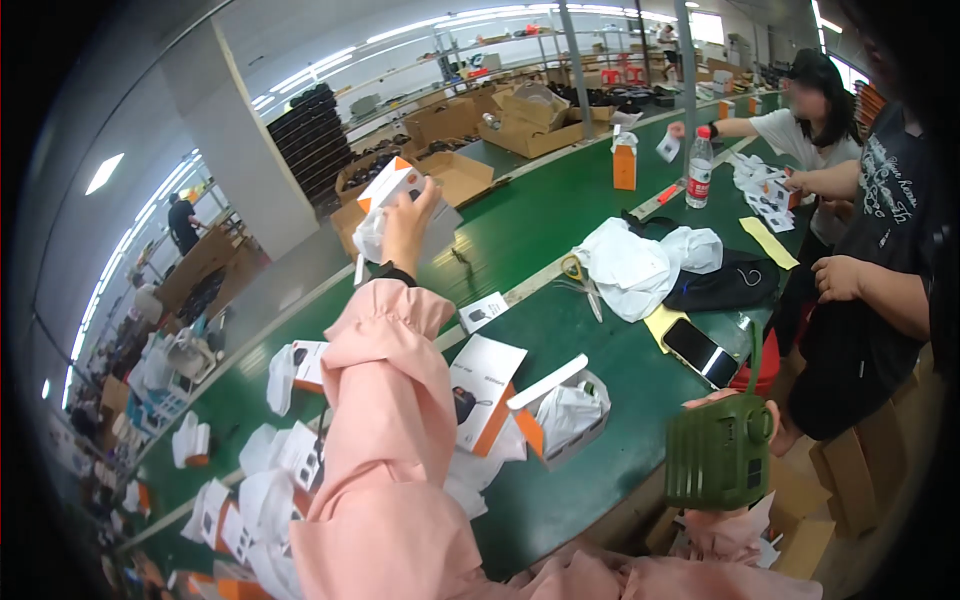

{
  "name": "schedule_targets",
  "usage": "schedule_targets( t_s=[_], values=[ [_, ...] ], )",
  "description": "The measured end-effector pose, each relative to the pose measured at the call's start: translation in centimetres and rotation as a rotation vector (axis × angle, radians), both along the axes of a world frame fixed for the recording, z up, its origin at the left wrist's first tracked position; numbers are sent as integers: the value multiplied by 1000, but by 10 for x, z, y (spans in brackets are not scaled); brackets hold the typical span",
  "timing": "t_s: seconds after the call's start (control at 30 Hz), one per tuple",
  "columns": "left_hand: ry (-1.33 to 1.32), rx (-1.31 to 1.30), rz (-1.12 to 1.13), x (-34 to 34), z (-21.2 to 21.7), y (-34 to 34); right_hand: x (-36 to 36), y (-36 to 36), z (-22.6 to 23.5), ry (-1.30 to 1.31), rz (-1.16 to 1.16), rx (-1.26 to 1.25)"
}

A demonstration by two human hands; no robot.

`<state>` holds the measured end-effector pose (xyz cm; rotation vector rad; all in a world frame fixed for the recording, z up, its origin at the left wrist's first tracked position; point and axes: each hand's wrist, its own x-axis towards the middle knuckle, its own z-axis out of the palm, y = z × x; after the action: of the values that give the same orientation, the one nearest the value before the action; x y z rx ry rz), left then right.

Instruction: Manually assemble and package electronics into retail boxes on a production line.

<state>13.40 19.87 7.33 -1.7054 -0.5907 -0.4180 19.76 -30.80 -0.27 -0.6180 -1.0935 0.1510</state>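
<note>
Fingers of the left hand gripped a white-and-orange box, far over the green table | right hand, near right: held a green gadget, not in any box | open box, mid-table: white bag inside | near-left boxes: lay among white bags, so the work looked part done

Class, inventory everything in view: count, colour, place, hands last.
Table: one, green, centre
Device: one, green, lower right
Held box: one, white-orange, upper centre
Other boxes: many, white-orange, table
Scissors: one, yellow-handled, table
Phone: one, dark, by device
Bottle: one, clear, upper right
Pouch: one, black, beyond phone
Bags: several, white, table
Cartons: several, brown, mostly background
People: several, varied clothes, right, background
Left hand: one, pink-sleeved, on held box
Right hand: one, pink-sleeved, on device
</note>
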Motion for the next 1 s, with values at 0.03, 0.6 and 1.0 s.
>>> schedule_targets(
  t_s=[0.03, 0.6, 1.0],
  values=[
    [52, 73, 28, 1, 0, 7, 10, -1, -3, -6, -26, -25],
    [-528, -1525, -948, -164, 32, -298, 22, -114, 4, -198, -233, 199],
    [70, -2013, -957, -20, -88, -578, -4, -391, 7, -304, -914, -23]
  ],
)
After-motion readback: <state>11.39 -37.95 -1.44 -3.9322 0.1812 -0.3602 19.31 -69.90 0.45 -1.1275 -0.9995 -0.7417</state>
